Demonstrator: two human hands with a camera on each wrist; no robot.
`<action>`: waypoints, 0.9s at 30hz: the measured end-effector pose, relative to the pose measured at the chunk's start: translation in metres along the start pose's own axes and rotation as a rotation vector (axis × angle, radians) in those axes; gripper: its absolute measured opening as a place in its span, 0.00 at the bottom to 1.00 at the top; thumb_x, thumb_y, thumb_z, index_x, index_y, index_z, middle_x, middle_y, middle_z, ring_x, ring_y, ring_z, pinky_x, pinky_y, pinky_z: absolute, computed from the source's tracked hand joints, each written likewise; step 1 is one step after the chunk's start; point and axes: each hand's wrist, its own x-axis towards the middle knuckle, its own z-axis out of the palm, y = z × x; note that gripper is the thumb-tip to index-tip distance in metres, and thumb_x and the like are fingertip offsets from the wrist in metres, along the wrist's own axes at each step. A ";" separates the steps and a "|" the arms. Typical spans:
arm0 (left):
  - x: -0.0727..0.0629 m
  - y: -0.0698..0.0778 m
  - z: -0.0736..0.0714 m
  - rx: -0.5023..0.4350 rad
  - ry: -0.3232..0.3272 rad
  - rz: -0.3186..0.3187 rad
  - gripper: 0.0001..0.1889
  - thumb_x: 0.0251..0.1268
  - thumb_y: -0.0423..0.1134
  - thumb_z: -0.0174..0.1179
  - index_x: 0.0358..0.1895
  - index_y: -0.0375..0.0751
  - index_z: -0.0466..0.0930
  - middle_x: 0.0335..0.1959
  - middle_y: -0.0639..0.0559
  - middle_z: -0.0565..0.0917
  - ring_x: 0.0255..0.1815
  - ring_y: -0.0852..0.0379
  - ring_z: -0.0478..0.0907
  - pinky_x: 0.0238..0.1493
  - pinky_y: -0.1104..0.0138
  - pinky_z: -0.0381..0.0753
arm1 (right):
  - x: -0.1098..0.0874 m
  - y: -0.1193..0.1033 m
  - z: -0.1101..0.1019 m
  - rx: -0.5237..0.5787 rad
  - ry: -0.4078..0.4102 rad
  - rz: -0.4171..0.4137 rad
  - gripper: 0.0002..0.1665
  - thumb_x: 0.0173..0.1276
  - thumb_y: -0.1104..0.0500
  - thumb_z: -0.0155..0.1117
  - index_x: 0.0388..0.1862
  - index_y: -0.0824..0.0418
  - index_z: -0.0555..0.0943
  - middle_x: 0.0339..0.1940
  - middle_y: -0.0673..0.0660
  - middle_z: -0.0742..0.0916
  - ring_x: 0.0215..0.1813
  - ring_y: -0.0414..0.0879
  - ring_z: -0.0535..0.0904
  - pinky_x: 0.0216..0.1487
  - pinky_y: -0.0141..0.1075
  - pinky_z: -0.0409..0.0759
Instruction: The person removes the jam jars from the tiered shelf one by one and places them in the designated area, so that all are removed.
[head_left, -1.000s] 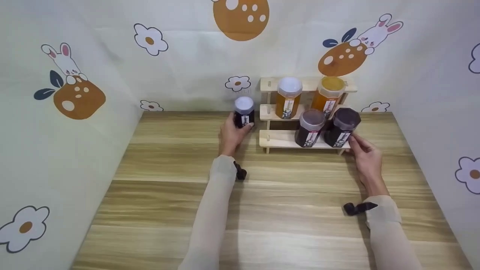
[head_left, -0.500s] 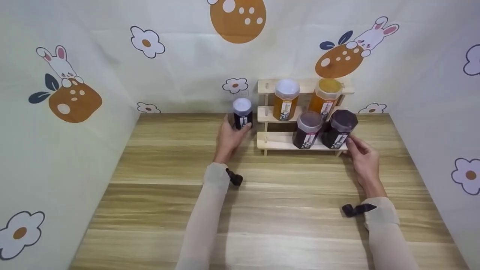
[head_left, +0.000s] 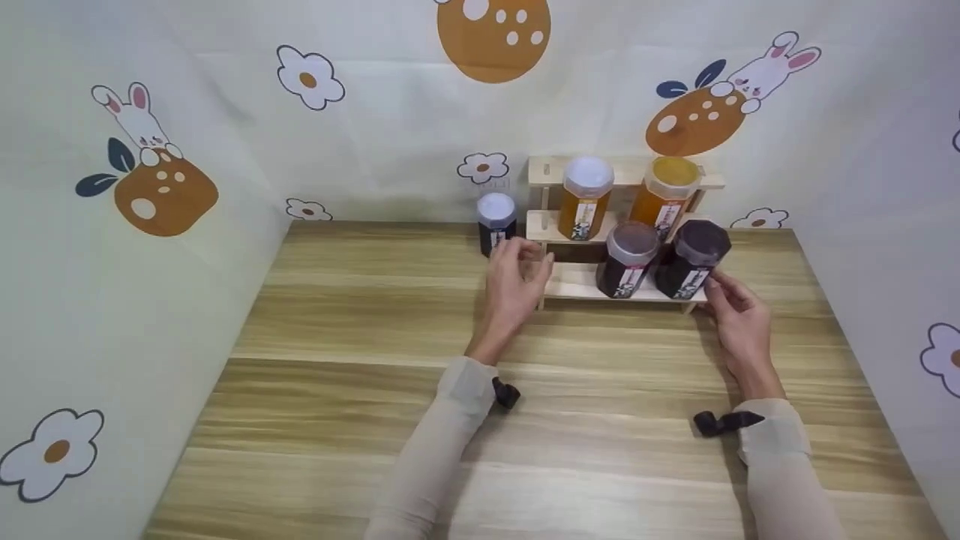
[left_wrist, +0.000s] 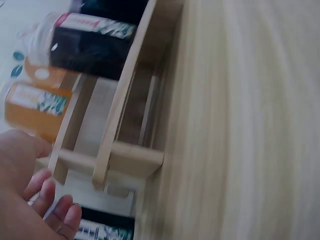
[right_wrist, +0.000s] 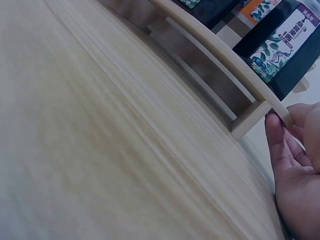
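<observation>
A tiered wooden rack (head_left: 576,283) stands near the back wall. On its bottom shelf are two dark jars, one with a red-edged label (head_left: 628,262) and one at the right end (head_left: 691,259). Two orange jars, a white-lidded one (head_left: 585,202) and a yellow-topped one (head_left: 666,196), sit a tier higher. My right hand (head_left: 742,330) pinches the right end of the bottom shelf between thumb and fingers. At the rack's left end my left hand (head_left: 516,289) holds nothing, its fingers loosely bent. Behind it a dark white-lidded jar (head_left: 496,217) stands upright on the table.
The wood-grain table (head_left: 360,375) is bounded by a patterned cloth backdrop (head_left: 390,112) behind and at both sides. Black wrist cameras (head_left: 506,393) are strapped at both cuffs.
My left hand has let go of the dark white-lidded jar and moved right to the rack's left end. The right hand keeps its hold on the shelf; the head view shifts slightly.
</observation>
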 end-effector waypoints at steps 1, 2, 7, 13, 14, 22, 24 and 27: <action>-0.002 0.003 0.005 0.011 -0.036 0.031 0.14 0.73 0.47 0.72 0.51 0.43 0.85 0.48 0.49 0.87 0.52 0.54 0.82 0.58 0.65 0.82 | 0.000 0.000 0.000 0.000 -0.002 0.001 0.22 0.75 0.61 0.73 0.66 0.65 0.86 0.48 0.47 0.93 0.49 0.38 0.88 0.48 0.27 0.90; -0.003 0.006 0.010 0.011 -0.070 0.053 0.15 0.73 0.48 0.72 0.52 0.44 0.85 0.50 0.51 0.87 0.54 0.55 0.82 0.61 0.64 0.83 | 0.000 0.000 0.000 0.005 -0.005 0.009 0.23 0.75 0.61 0.73 0.66 0.65 0.86 0.48 0.47 0.93 0.49 0.38 0.88 0.48 0.27 0.90; -0.012 0.019 0.033 -0.049 -0.250 0.046 0.28 0.69 0.59 0.73 0.65 0.49 0.81 0.61 0.54 0.86 0.63 0.56 0.83 0.68 0.63 0.83 | 0.000 -0.002 0.000 0.016 -0.012 0.038 0.24 0.75 0.62 0.73 0.68 0.65 0.84 0.48 0.47 0.93 0.49 0.40 0.89 0.49 0.28 0.90; -0.019 0.041 0.061 0.071 -0.327 0.021 0.45 0.59 0.69 0.76 0.74 0.51 0.72 0.70 0.52 0.81 0.69 0.55 0.81 0.71 0.60 0.83 | -0.001 -0.006 0.001 0.009 -0.013 0.045 0.25 0.74 0.62 0.74 0.68 0.66 0.84 0.47 0.46 0.94 0.47 0.38 0.89 0.50 0.29 0.91; -0.020 0.044 0.066 0.098 -0.315 0.015 0.46 0.58 0.69 0.77 0.75 0.51 0.71 0.69 0.52 0.82 0.69 0.55 0.81 0.71 0.59 0.83 | -0.001 -0.006 0.001 0.004 -0.015 0.047 0.25 0.74 0.62 0.74 0.68 0.66 0.84 0.47 0.46 0.94 0.47 0.38 0.89 0.50 0.29 0.91; -0.023 0.056 0.090 0.239 -0.185 -0.001 0.45 0.58 0.64 0.79 0.72 0.46 0.69 0.65 0.48 0.83 0.66 0.51 0.82 0.71 0.58 0.82 | 0.001 -0.003 0.001 -0.039 -0.026 0.031 0.26 0.76 0.60 0.73 0.70 0.66 0.83 0.49 0.44 0.94 0.51 0.37 0.89 0.52 0.27 0.90; -0.023 0.056 0.091 0.233 -0.177 0.003 0.44 0.59 0.62 0.79 0.72 0.46 0.69 0.65 0.47 0.83 0.65 0.50 0.82 0.71 0.58 0.82 | 0.001 -0.002 0.000 -0.036 -0.024 0.025 0.26 0.76 0.60 0.73 0.69 0.66 0.83 0.49 0.44 0.94 0.51 0.36 0.89 0.51 0.27 0.90; -0.025 0.056 0.091 0.193 -0.175 -0.001 0.44 0.59 0.62 0.79 0.72 0.46 0.70 0.65 0.48 0.84 0.65 0.52 0.82 0.71 0.59 0.82 | 0.001 -0.001 -0.001 -0.013 -0.011 0.014 0.24 0.75 0.61 0.73 0.68 0.66 0.84 0.48 0.45 0.94 0.50 0.37 0.89 0.50 0.27 0.90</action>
